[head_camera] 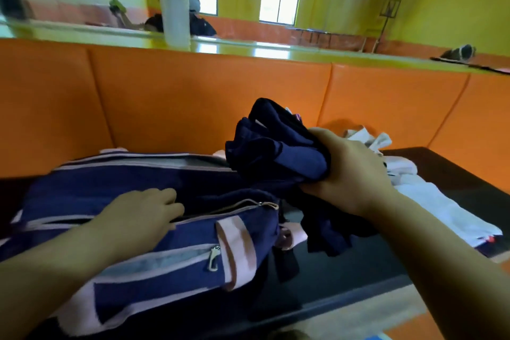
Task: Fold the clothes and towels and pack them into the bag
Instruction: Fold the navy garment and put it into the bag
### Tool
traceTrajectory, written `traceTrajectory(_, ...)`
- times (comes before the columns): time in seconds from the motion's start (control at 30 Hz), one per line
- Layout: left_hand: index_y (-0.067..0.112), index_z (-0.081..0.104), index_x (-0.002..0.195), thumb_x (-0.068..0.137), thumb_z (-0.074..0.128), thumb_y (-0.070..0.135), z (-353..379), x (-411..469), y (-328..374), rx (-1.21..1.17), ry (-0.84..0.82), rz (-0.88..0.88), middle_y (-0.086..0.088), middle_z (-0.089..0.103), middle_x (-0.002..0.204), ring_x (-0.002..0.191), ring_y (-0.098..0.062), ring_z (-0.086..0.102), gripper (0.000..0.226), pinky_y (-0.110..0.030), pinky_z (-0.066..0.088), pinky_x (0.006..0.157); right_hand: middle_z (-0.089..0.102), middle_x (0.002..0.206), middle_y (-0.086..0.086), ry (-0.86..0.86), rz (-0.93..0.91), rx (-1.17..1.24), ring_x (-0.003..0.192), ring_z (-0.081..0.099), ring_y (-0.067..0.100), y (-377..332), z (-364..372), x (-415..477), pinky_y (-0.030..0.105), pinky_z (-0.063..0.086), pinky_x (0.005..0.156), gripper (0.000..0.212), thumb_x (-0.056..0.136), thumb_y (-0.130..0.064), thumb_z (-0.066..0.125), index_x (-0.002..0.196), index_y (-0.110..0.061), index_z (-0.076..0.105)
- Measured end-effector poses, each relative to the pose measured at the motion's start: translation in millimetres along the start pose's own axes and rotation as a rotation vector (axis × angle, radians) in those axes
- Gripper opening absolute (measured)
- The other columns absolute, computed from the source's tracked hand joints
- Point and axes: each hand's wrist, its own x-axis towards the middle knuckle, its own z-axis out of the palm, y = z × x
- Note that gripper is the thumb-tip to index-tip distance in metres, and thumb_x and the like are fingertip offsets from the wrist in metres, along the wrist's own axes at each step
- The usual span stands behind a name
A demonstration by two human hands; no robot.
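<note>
A navy bag (116,193) with pink trim lies on the dark seat (345,279), its top zipper open. My left hand (140,212) rests at the zipper opening, fingers curled over its edge. My right hand (350,171) grips a bundled navy garment (273,149) just above the bag's right end. Part of that dark cloth hangs down beside the bag. White clothes (430,201) lie on the seat to the right, behind my right arm.
An orange padded backrest (193,99) rises behind the seat, topped by a yellow-green ledge (248,50). A translucent bottle (176,11) with a green lid stands on the ledge. A dark item (461,54) lies at the ledge's right end.
</note>
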Motion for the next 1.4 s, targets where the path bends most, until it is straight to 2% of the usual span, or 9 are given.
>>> traceTrajectory(0.27,0.025,0.068,0.103,0.058,0.086,0.033,15,-5,-26,0.146,-0.090,0.030,0.001,0.063,0.091,0.071,-0.020,0.059,0.048,-0.025,0.038,0.049,0.068,0.102,-0.004,-0.056,-0.105,-0.024,0.094,0.063,0.032,-21,36,8,0.036,0.041,0.063,0.070,0.057,-0.051,0.054,0.124,-0.031,0.049)
traceTrajectory(0.37,0.026,0.033,0.140,0.090,0.054,0.038,21,2,-30,0.156,-0.200,-0.007,-0.005,0.040,0.134,0.113,-0.028,0.043,0.056,-0.035,0.039,0.079,0.067,0.104,-0.008,-0.104,-0.126,-0.034,0.093,0.063,0.029,-23,47,7,0.035,0.043,0.059,0.065,0.058,-0.050,0.054,0.121,-0.033,0.050)
traceTrajectory(0.43,0.026,0.021,0.144,0.092,0.050,0.036,21,7,-32,0.182,-0.317,-0.013,-0.007,0.033,0.140,0.119,-0.030,0.036,0.060,-0.038,0.037,0.086,0.067,0.103,-0.009,-0.115,-0.143,-0.066,0.091,0.063,0.029,-22,54,7,0.033,0.038,0.057,0.064,0.059,-0.047,0.062,0.120,-0.033,0.050)
traceTrajectory(0.63,0.021,0.028,0.140,0.091,0.047,0.008,30,17,-39,0.171,-0.421,0.010,-0.008,0.043,0.128,0.107,-0.029,0.048,0.054,-0.039,0.040,0.078,0.071,0.088,-0.006,-0.057,-0.212,-0.103,0.068,0.067,0.028,-15,66,11,0.029,0.038,0.047,0.067,0.050,-0.042,0.066,0.115,-0.024,0.058)
traceTrajectory(0.77,0.020,0.031,0.134,0.087,0.044,-0.003,24,22,-44,0.036,-0.381,-0.036,-0.008,0.048,0.117,0.099,-0.029,0.052,0.054,-0.038,0.038,0.066,0.070,0.086,-0.009,-0.067,-0.238,-0.098,0.068,0.066,0.024,-14,71,12,0.024,0.033,0.049,0.068,0.052,-0.038,0.073,0.117,-0.025,0.058)
traceTrajectory(0.93,0.024,0.048,0.119,0.088,0.047,0.002,1,26,-68,-0.095,-0.360,-0.002,-0.001,0.049,0.114,0.097,-0.025,0.053,0.038,-0.043,0.046,0.074,0.071,0.095,-0.002,-0.113,-0.318,-0.160,0.076,0.068,0.028,-18,72,17,0.032,0.045,0.056,0.069,0.051,-0.032,0.069,0.117,-0.017,0.061)
traceTrajectory(1.03,0.023,0.051,0.126,0.087,0.044,-0.003,-15,34,-76,-0.102,-0.325,0.015,0.002,0.048,0.122,0.104,-0.023,0.052,0.047,-0.041,0.045,0.079,0.069,0.110,-0.001,-0.178,-0.423,-0.240,0.089,0.068,0.026,-26,70,22,0.037,0.053,0.066,0.077,0.047,-0.027,0.073,0.123,-0.018,0.059)
traceTrajectory(1.2,0.029,0.048,0.133,0.096,0.040,0.005,-44,48,-81,-0.219,-0.266,-0.065,0.005,0.045,0.130,0.106,-0.020,0.050,0.045,-0.033,0.040,0.075,0.065,0.108,-0.004,-0.399,-0.551,-0.334,0.094,0.064,0.027,-56,65,31,0.038,0.047,0.070,0.068,0.059,-0.028,0.063,0.126,-0.026,0.049)
traceTrajectory(1.4,0.025,0.053,0.130,0.094,0.040,0.005,-74,52,-83,-0.275,-0.177,-0.028,0.005,0.047,0.122,0.088,-0.015,0.049,0.043,-0.026,0.034,0.064,0.059,0.114,0.008,-0.486,-0.420,-0.326,0.100,0.060,0.034,-107,74,52,0.037,0.028,0.071,0.041,0.080,-0.024,0.055,0.119,-0.017,0.044)
